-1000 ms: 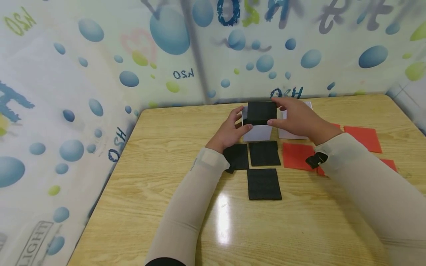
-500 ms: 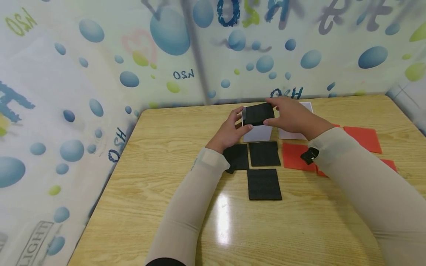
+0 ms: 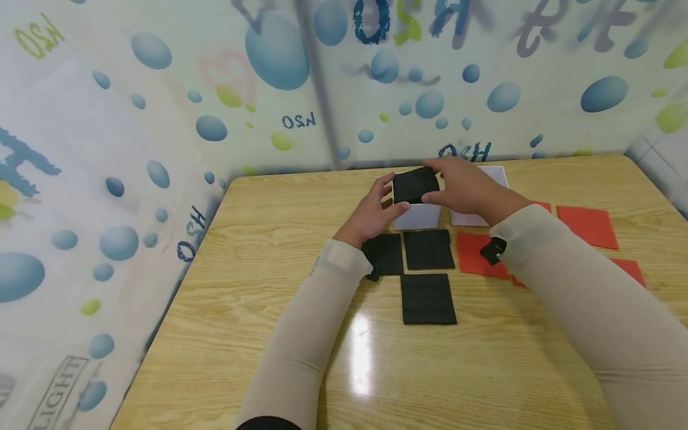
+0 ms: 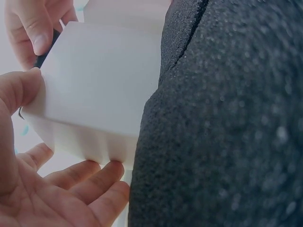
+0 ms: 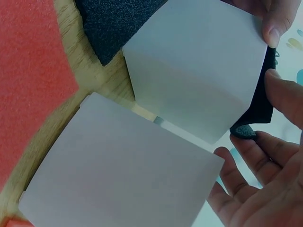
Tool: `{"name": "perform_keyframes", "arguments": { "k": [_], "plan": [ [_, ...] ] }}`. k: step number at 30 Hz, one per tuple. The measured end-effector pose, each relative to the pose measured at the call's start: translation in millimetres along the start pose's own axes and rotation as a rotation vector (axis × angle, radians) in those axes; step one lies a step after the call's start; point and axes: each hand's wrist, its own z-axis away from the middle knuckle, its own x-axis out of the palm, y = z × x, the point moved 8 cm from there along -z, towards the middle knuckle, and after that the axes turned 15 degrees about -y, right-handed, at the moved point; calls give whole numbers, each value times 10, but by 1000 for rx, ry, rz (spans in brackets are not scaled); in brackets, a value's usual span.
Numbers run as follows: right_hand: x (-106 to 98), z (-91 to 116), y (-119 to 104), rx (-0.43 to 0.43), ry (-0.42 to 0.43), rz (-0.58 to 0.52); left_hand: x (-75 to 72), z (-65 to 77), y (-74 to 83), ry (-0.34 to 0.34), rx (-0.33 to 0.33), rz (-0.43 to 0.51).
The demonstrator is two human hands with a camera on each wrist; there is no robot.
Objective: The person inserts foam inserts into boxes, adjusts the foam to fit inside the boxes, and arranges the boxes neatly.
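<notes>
A white open-topped box stands at the back of the table. My left hand holds its left side, thumb at the near top edge and fingertips against the side wall, as the left wrist view shows. Over the box's mouth lies a square black foam sheet. My right hand pinches the sheet's right edge, thumb in front and fingers behind. In the right wrist view, the black sheet bends down past the box rim at a corner. The box's inside is hidden.
A second white box stands close on the right, partly behind my right hand. Several black foam squares lie in front of the left box. Several red foam squares lie to the right, some under my right forearm. A patterned wall covering rises behind the table.
My right hand has moved left with the black foam sheet, which now covers the left box's mouth more fully and tilts less. My left hand has stayed on the box.
</notes>
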Motion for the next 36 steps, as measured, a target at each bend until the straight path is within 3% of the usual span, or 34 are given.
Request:
{"name": "perform_keyframes", "arguments": {
  "k": [18,25,36],
  "plan": [
    [100,-36,47,35,-70,130,-6,8,-16,-1,-7,-5],
    [117,117,-54,3,-67,232,2,1,-6,-12,19,13],
    [347,198,-237,-65,-160,336,-3,-5,2,4,15,-10]
  ]
}}
